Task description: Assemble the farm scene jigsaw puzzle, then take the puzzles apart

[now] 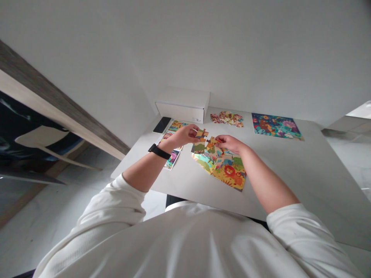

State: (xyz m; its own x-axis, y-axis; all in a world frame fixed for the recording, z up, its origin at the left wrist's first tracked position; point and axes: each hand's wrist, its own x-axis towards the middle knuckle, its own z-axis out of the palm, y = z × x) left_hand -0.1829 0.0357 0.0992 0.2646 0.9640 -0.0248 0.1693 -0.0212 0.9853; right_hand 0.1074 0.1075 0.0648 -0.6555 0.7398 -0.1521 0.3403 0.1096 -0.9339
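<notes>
My left hand (188, 134) pinches a joined bit of jigsaw puzzle pieces (202, 133) between thumb and fingers. Close by on the right, my right hand (231, 143) has its fingers closed on an orange and yellow puzzle piece (212, 141). A narrow gap shows between what the two hands hold. Beneath them lies a partly joined jigsaw puzzle (228, 175) with a lion on yellow and green ground. Several pieces lie on its upper part, partly hidden by my hands.
Loose puzzle pieces (227, 118) form a pile at the table's back. A joined dark blue puzzle (276, 126) lies right of it. At the back left stand a white box (182, 110) and a dark phone (162, 124). Picture sheets (173, 159) lie by my left wrist on the white table (290, 166).
</notes>
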